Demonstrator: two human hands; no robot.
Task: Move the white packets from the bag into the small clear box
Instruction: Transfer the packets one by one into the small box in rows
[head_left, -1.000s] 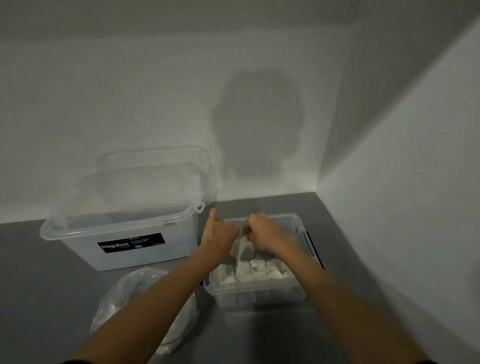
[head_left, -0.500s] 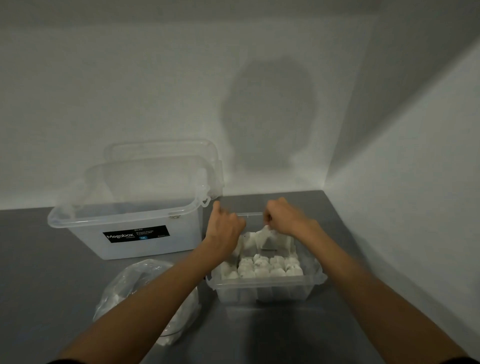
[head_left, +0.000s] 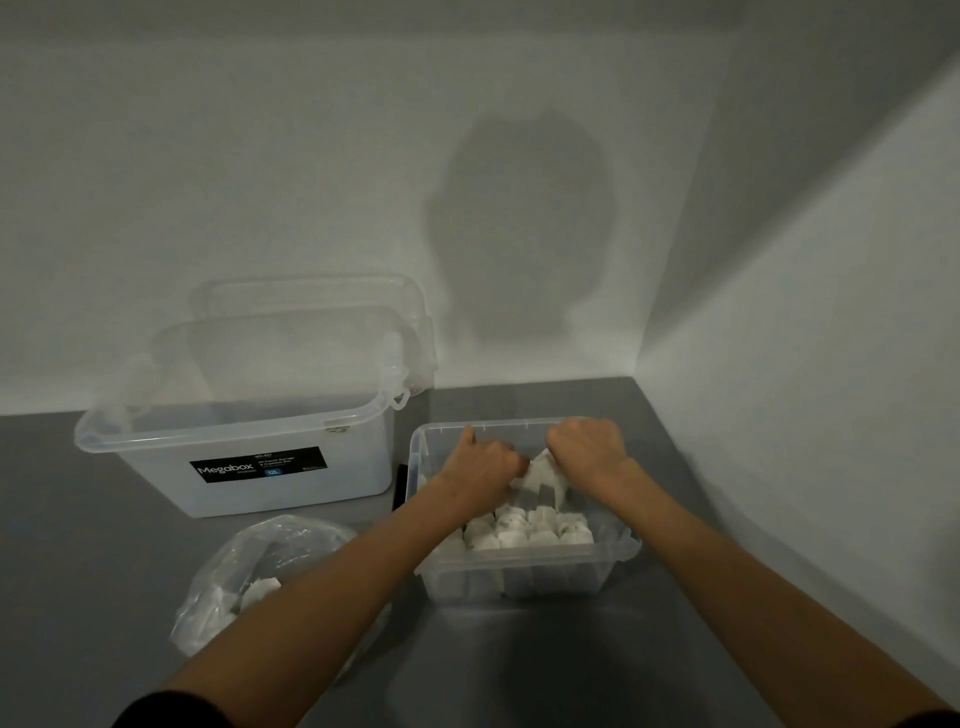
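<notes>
Curled fingers of the left hand (head_left: 480, 467) and right hand (head_left: 587, 449) pinch one white packet (head_left: 541, 475) between them, inside the small clear box (head_left: 519, 577). Just beneath the fingers stand rows of packets (head_left: 527, 530). Further left lies the bag (head_left: 260, 561), and beyond it a large clear box (head_left: 249, 499).

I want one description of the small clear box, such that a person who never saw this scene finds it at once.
On the grey table, go to the far corner where the white walls meet. The small box stands there, right of the big box. Unlike that one it is low, bears no black label, and holds rows of white packets.
</notes>
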